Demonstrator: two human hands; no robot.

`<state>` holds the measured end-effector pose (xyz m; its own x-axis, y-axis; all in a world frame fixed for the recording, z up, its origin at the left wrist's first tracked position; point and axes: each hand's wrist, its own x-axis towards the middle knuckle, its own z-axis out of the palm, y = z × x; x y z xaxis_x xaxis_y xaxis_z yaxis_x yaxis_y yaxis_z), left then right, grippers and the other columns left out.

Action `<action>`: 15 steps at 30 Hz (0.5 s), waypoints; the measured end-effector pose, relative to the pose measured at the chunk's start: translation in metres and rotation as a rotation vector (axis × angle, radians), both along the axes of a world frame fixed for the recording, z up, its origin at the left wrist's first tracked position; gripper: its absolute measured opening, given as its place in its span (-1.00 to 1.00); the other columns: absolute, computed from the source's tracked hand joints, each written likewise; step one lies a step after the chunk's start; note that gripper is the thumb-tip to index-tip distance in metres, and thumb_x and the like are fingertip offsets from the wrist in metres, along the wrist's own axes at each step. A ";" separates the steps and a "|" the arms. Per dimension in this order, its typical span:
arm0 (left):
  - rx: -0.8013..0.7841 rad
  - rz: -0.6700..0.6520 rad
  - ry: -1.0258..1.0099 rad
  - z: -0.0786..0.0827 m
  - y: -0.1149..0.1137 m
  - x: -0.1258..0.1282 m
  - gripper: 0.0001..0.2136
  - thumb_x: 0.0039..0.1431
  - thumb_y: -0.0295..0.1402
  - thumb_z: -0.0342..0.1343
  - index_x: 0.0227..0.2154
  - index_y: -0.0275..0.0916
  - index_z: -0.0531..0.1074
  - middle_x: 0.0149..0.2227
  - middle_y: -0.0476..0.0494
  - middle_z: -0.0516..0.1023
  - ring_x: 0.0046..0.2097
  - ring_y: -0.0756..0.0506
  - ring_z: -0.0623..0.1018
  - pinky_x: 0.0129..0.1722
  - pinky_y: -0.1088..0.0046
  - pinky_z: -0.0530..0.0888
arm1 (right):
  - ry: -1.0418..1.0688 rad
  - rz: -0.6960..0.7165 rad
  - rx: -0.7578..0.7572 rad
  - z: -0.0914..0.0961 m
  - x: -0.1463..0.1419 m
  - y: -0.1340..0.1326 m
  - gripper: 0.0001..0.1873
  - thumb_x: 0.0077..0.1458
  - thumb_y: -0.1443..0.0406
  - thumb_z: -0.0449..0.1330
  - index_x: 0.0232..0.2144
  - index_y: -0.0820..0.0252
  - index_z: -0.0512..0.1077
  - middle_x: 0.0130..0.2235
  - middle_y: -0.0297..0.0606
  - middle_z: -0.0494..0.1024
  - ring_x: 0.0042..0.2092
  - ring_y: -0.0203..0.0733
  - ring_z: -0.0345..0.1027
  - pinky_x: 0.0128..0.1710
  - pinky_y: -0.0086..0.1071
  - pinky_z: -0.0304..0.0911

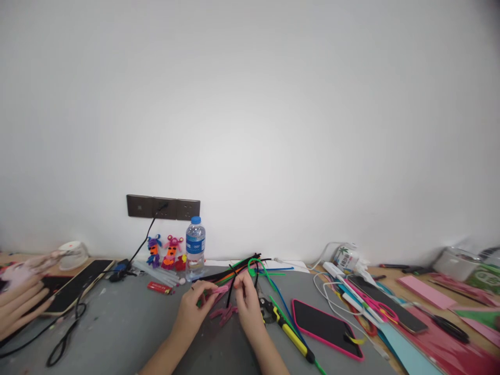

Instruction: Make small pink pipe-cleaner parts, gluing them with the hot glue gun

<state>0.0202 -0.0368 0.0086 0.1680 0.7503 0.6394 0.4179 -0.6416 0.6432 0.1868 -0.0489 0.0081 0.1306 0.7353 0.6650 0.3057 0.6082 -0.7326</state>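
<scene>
My left hand is closed in a pinch on a pink pipe cleaner piece; a bit of green shows by its fingers. My right hand is closed too, thumb and fingertips together at the upper part of a black pipe cleaner that hangs down between the hands. Below them on the grey mat lies a pink twisted pipe cleaner shape. Right beside my right hand are yellow-and-black pliers. A bundle of black, green and orange pipe cleaners lies behind the hands.
A water bottle stands by the wall near two small figures, glue sticks and a red packet. At right are a pink-cased phone, pink scissors and white cables. Another person's hand is at far left by a phone.
</scene>
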 end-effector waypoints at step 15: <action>0.027 0.004 0.000 -0.002 0.001 0.000 -0.81 0.23 -0.25 0.07 -0.37 -0.21 0.52 -0.39 -0.10 0.62 -0.55 -0.02 0.50 -0.50 0.50 0.48 | 0.026 -0.010 -0.042 -0.005 0.000 0.001 -0.82 0.29 0.30 -0.11 -0.35 0.11 0.24 -0.40 -0.36 0.24 -0.36 -0.21 0.17 -0.33 -0.41 0.14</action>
<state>0.0202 -0.0361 0.0071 0.1647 0.7332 0.6597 0.4202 -0.6573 0.6256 0.1867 -0.0480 0.0027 0.1549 0.7610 0.6299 0.2925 0.5737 -0.7650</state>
